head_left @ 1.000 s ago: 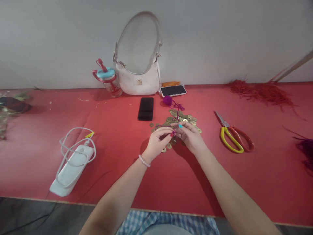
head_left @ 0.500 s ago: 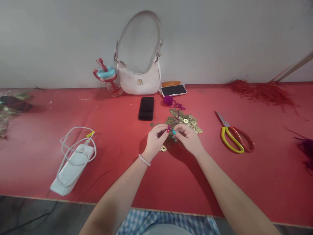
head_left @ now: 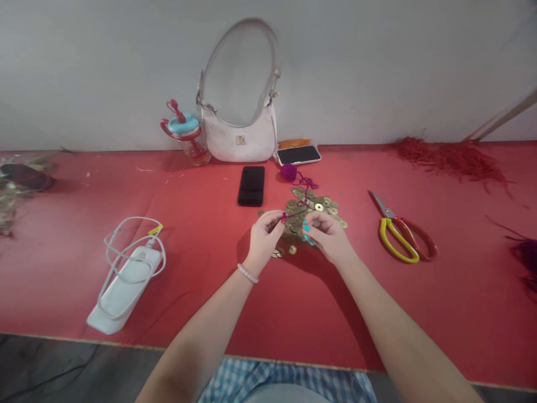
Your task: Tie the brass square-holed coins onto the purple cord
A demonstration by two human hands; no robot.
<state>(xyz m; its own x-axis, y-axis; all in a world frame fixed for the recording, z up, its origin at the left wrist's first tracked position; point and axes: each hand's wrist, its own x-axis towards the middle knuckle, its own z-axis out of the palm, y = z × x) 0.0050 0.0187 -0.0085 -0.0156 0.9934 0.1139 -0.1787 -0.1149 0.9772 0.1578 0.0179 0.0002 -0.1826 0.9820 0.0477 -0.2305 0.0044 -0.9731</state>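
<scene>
A heap of brass coins (head_left: 315,204) with square holes lies on the red cloth (head_left: 201,268), just beyond both hands. A purple cord (head_left: 302,196) runs from a small purple ball of thread (head_left: 287,171) over the coins to my fingers. My left hand (head_left: 263,238) pinches the cord near its end between thumb and forefinger. My right hand (head_left: 328,235) is close beside it with fingers curled over the near coins and also on the cord. Whether a coin sits between the fingers is hidden.
A black phone (head_left: 250,186) lies left of the coins, a second phone (head_left: 298,154) and a white handbag (head_left: 237,134) by the wall. A cup with a lid (head_left: 187,134) stands at the bag's left. Yellow and red scissors (head_left: 401,235) lie right; a white power bank with cable (head_left: 126,282) near left.
Both hands moved slightly apart, and the purple cord is now drawn taut between them above the coins. The other things on the cloth have not moved.
</scene>
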